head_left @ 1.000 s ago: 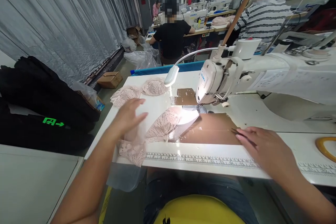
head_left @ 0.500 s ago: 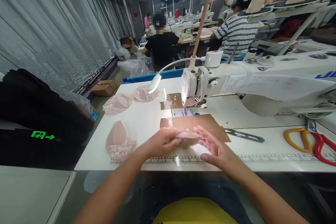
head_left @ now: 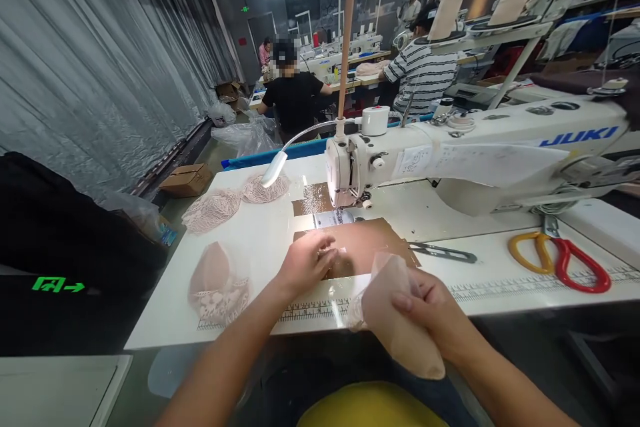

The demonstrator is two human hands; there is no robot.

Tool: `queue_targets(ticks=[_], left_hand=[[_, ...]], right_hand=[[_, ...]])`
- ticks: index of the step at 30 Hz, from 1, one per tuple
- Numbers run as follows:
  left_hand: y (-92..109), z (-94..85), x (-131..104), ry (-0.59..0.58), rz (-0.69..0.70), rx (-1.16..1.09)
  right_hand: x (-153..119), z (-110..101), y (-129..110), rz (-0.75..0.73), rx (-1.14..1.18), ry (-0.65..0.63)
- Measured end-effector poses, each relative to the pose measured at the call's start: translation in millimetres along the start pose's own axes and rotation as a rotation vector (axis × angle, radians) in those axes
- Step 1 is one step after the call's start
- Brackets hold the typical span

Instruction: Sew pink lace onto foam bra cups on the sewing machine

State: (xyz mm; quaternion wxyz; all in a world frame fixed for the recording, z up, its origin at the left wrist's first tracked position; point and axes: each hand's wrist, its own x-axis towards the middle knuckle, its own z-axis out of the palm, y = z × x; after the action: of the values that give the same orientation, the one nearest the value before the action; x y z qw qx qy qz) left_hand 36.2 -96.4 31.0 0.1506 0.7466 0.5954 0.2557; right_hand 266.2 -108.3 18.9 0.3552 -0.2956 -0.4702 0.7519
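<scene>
My right hand (head_left: 430, 307) pinches a beige bra cup (head_left: 393, 323) between thumb and fingers, over the table's front edge. A strip of pale lace shows at the cup's left side. Above the brown plate (head_left: 373, 240) in front of the sewing machine (head_left: 345, 173) is my left hand (head_left: 307, 263), fingers loosely curled and apart, with nothing visible in them. Left of that hand lies another beige cup with a lace border (head_left: 217, 283). Two lace-covered cups, one nearer (head_left: 213, 210) and one under the lamp (head_left: 265, 189), rest farther back on the table.
Scissors with yellow and red handles (head_left: 583, 267) and a dark metal tool (head_left: 445, 251) lie to the right. A ruler strip (head_left: 315, 310) runs along the front edge. The small lamp (head_left: 275, 169) leans over the table. Other people sit at machines beyond.
The cup was between both hands; now only my right hand has it, lower and nearer me, turned to show its broad side. My left hand has let go. The view has shifted right.
</scene>
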Motion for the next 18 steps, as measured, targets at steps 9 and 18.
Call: queue_targets(ticks=[9,18], left_hand=[[-14,41.0,74,0.034,-0.126,0.258],[-24,44.2,72,0.020,-0.136,0.340]], right_hand=[[-5,-4,7,0.108,-0.080,-0.212],[-14,-31,-5,0.092,-0.048,-0.037]])
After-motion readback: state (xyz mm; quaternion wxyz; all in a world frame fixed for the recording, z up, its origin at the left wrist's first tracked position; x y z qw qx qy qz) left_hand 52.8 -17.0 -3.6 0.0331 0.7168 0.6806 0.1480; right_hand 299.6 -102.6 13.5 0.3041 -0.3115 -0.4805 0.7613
